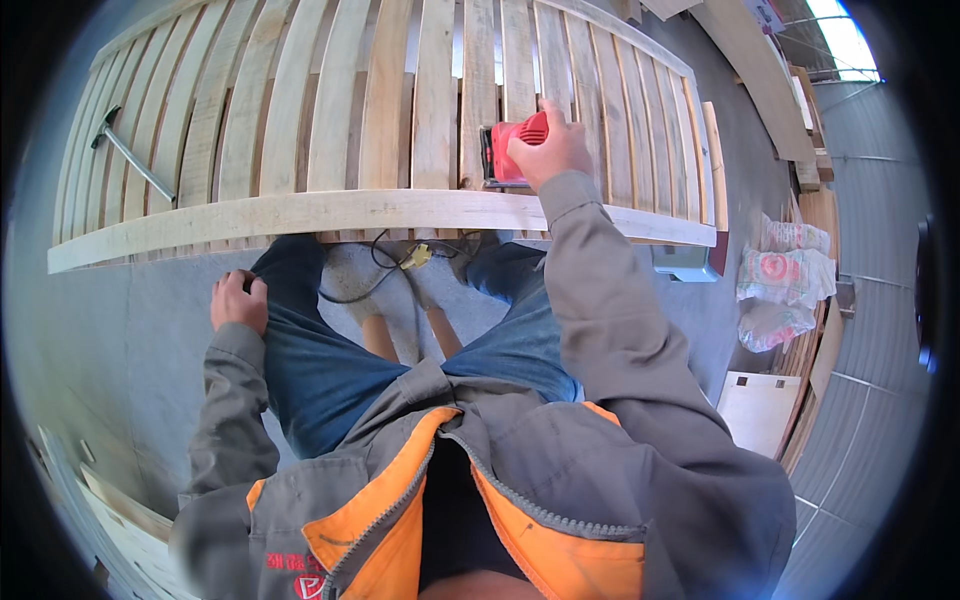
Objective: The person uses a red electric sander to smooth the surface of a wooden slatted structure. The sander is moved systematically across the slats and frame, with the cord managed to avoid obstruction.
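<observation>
My right hand (556, 150) is closed over the top of a red electric sander (512, 140). The sander's black base sits on the pale wooden slats (390, 130) of a slatted frame, close to its near rail (400, 207). My left hand (240, 300) rests by my left knee, its fingers curled down; what is under the fingertips, if anything, is hidden. On the slats at the far left lies a hammer (138, 163) with a dark head and a metal handle.
Under the near rail, between my legs, a dark cable (350, 298) runs to a yellow plug (415, 257). White plastic sacks (785, 275) lie on the right, beside stacked boards (815, 370). A long wooden sheet (755, 75) stands at the far right, near a corrugated wall (880, 300).
</observation>
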Tool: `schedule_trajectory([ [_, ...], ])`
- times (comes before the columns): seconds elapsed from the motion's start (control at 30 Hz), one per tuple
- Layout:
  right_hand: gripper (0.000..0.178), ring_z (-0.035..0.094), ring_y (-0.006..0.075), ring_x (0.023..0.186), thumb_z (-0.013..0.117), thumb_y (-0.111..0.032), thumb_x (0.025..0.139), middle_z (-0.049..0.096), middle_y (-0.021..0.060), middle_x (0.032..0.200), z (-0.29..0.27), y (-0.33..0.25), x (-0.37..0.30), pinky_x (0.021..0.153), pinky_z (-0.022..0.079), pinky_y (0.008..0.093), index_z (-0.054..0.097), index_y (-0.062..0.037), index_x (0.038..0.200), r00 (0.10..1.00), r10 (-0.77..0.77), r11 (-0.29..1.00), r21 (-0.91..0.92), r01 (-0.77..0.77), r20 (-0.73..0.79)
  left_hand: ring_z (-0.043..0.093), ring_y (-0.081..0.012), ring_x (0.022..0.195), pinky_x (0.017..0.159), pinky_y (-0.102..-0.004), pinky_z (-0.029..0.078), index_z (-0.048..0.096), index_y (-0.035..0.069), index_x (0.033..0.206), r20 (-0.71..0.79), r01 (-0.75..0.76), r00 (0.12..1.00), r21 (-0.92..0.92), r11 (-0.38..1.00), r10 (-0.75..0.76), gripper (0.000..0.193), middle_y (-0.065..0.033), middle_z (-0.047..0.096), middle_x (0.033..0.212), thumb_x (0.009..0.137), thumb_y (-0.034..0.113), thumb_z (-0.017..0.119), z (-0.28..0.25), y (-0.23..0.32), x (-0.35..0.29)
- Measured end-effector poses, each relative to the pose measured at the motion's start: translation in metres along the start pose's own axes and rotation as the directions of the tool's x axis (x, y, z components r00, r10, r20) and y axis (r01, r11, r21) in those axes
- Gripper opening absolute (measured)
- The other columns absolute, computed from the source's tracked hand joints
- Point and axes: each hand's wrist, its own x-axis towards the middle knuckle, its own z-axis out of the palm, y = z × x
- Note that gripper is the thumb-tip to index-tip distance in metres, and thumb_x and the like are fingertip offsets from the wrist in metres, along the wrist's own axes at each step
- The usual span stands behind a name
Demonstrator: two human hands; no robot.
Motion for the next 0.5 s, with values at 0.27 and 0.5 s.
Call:
schedule_trajectory([
  [0.27,0.081,0.07,0.0444,0.114,0.078,-0.046,0.08,0.066,0.0263,0.127,0.001,0.012,0.025,0.099,0.058,0.051,0.058,-0.0185,0.153,0.996,-0.035,0.999,-0.044,0.032,-0.078,0.064,-0.039,0.113,0.1,-0.0486,0.052,0.077,0.005,0.102,0.005,-0.004,1.0,0.001,1.0,0.004,0.026,-0.0149,0.074,0.112,0.094,0.028,0.068,0.003,0.002,0.004],
  [0.5,0.08,0.07,0.0438,0.115,0.078,-0.046,0.081,0.066,0.0262,0.125,-0.001,0.009,0.026,0.099,0.058,0.0498,0.058,-0.0187,0.154,0.997,-0.03,0.999,-0.045,0.026,-0.072,0.063,-0.039,0.114,0.101,-0.0487,0.052,0.077,0.006,0.103,0.01,-0.007,1.0,-0.008,1.0,0.007,0.026,-0.0144,0.074,0.113,0.094,0.029,0.068,0.003,0.005,0.005],
])
